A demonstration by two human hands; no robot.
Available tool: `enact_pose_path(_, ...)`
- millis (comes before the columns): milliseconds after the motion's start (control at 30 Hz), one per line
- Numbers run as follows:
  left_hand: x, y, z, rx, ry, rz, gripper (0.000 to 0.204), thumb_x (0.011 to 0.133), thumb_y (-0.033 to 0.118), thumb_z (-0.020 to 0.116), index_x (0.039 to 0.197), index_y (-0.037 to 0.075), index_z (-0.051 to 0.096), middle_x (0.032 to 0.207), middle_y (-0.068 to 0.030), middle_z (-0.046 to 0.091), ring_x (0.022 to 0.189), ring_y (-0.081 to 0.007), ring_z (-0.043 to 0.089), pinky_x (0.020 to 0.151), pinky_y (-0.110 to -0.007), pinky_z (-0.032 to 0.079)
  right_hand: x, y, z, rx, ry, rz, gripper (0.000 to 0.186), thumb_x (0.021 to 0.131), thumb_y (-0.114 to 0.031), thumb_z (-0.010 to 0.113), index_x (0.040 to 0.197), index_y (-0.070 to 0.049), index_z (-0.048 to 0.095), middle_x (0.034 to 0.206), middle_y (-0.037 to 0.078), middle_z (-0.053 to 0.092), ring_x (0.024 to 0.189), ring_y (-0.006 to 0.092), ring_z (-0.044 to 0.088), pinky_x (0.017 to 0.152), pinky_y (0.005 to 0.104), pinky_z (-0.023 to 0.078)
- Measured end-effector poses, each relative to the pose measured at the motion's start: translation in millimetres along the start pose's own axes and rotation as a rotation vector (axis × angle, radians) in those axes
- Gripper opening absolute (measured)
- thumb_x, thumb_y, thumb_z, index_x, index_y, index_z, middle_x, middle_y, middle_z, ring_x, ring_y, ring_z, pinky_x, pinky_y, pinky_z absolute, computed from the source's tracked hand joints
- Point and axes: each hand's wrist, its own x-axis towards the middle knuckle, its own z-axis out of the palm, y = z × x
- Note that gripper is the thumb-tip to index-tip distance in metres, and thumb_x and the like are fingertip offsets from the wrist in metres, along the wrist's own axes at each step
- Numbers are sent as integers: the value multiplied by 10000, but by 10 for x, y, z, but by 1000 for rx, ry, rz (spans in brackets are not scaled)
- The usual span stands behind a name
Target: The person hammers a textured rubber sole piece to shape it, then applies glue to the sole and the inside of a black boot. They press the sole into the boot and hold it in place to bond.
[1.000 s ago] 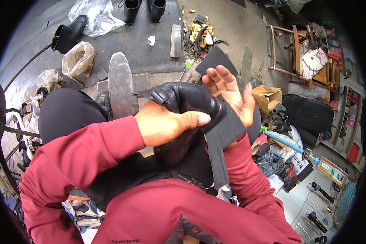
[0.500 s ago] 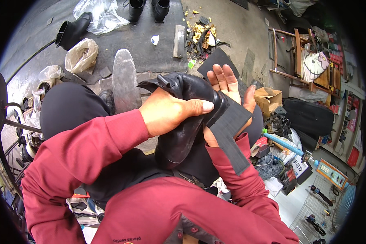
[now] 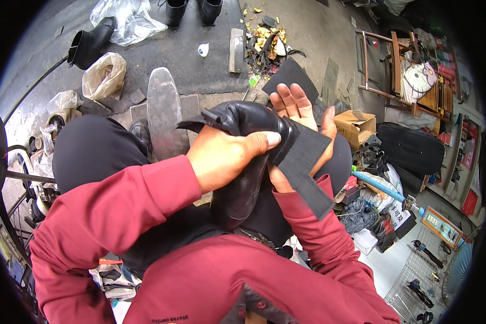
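A black leather boot (image 3: 235, 197) lies bent over between my thighs, its surface creased. My left hand (image 3: 218, 156) is closed round it, the thumb laid along the leather and the other fingers hidden. Against the boot's right side rests a flat black L-shaped piece of rubber-like sheet (image 3: 303, 157), one strip of it running down over my right sleeve. Behind that sheet my right hand (image 3: 306, 114) is open, palm up, fingers stretched out and thumb apart. The sheet covers part of the palm. Whether the sheet is fixed to the boot I cannot tell.
Ahead stands a worn metal plate (image 3: 167, 110) with a rounded top. Black boots (image 3: 92, 42) and a plastic bag of scraps (image 3: 105, 75) lie beyond, left. To the right are a scrap pile (image 3: 267, 46), a cardboard box (image 3: 355, 129), a black case (image 3: 409, 151) and a wooden chair (image 3: 395, 70).
The lower strip of the black sheet has swung slightly up and to the right. Both hands keep nearly the same pose, and the whole view has shifted a little.
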Motion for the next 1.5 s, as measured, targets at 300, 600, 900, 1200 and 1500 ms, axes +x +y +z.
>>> enact_pose_path(300, -87, -57, 81, -71, 73, 35, 225, 973, 135, 744, 1160, 9, 741, 1070, -59, 774, 973, -131, 697, 881, -308, 563, 5, 38, -38, -4, -33, -49, 717, 1073, -625, 418, 1359, 9, 595, 1344, 181, 655, 1270, 295, 607, 1107, 449, 489)
enact_pose_path(600, -72, -56, 53, -32, 69, -14, 221, 978, 140, 742, 1159, 12, 738, 1060, -66, 773, 969, -132, 697, 880, -311, 563, -26, 45, -19, -41, -23, -33, 655, 1079, -612, 427, 1336, -39, 616, 1297, 122, 677, 1199, 228, 625, 1025, 387, 494)
enact_pose_path(900, -51, -76, 36, 64, 49, 66, 233, 977, 139, 745, 1174, 14, 729, 1095, -75, 775, 998, -141, 694, 902, -331, 563, 12, 67, -32, -94, -80, -75, 674, 1091, -616, 389, 1353, -33, 604, 1330, 128, 657, 1224, 229, 602, 1057, 390, 473)
enact_pose_path(1200, -107, -33, 7, 119, -58, 94, 234, 968, 110, 744, 1173, 1, 713, 998, -38, 753, 943, -110, 662, 865, -312, 558, 6, -36, -111, 68, -219, 170, 818, 1065, -717, 364, 1461, -18, 521, 1435, 157, 595, 1343, 268, 544, 1128, 416, 461)
enact_pose_path(1500, -177, 46, 0, 256, -196, 30, 269, 1004, 109, 687, 1248, -4, 696, 1091, -69, 713, 1019, -155, 655, 929, -337, 534, -18, -39, -236, 128, -256, 309, 726, 1085, -647, 436, 1422, -16, 562, 1333, 157, 665, 1253, 246, 630, 1060, 377, 523)
